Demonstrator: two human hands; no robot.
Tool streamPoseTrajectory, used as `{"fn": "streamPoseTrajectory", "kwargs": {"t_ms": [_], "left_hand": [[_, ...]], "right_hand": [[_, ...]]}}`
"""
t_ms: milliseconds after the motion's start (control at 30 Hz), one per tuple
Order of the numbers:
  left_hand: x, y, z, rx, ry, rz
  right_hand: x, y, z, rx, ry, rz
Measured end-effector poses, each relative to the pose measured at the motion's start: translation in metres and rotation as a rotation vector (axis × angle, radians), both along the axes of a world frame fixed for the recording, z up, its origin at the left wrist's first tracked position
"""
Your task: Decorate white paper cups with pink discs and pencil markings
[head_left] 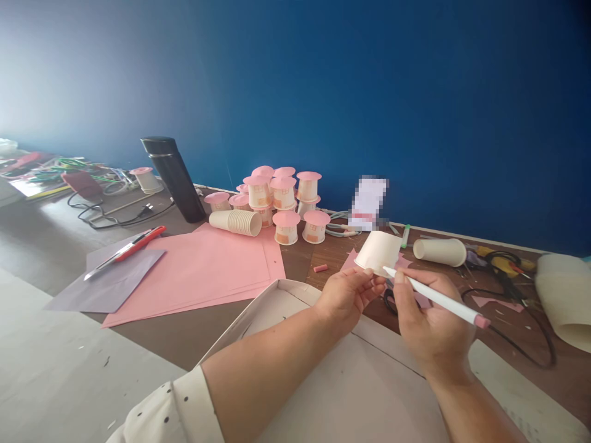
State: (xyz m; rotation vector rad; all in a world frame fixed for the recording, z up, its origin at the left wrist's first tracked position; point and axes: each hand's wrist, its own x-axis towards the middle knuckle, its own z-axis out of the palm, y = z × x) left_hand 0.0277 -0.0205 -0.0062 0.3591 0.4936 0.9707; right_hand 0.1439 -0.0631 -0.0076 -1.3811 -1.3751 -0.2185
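A plain white paper cup [379, 249] is upside down and slightly tilted, its rim pinched by my left hand [347, 296]. In my right hand [431, 323] is a white marker [446, 299] with a pink end; its tip meets the cup's side near the rim. Under both forearms lies a shallow white box lid [341, 375]. Pink paper scraps [351, 261] lie behind the cup. A small pink marker cap [320, 268] rests on the table to the left.
Decorated cups with pink paper tops [283, 192] are stacked near the blue wall. Nested cups [235, 222], pink sheets [198, 271], a red cutter [127, 251] and a black flask [174, 178] are leftward. Rightward lie another cup [439, 251], cables [508, 277] and large cups [566, 301].
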Motion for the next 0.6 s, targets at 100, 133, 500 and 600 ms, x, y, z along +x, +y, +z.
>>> {"fn": "streamPoseTrajectory", "kwargs": {"t_ms": [100,133,500,600], "left_hand": [[0.0002,0.0004,-0.0005,-0.008,-0.002,-0.001],[0.0002,0.0006,-0.0009,-0.011,-0.004,0.0],[-0.0004,0.0007,-0.0005,-0.003,-0.008,-0.005],[-0.0001,0.0009,-0.001,-0.003,-0.01,-0.007]], "right_hand": [[0.0007,0.0,-0.0016,-0.006,0.009,0.006],[0.001,-0.0002,-0.0021,-0.012,0.014,0.006],[0.0004,0.0004,0.0003,0.004,-0.017,-0.005],[0.0004,0.0012,-0.0003,0.008,-0.017,-0.003]]}}
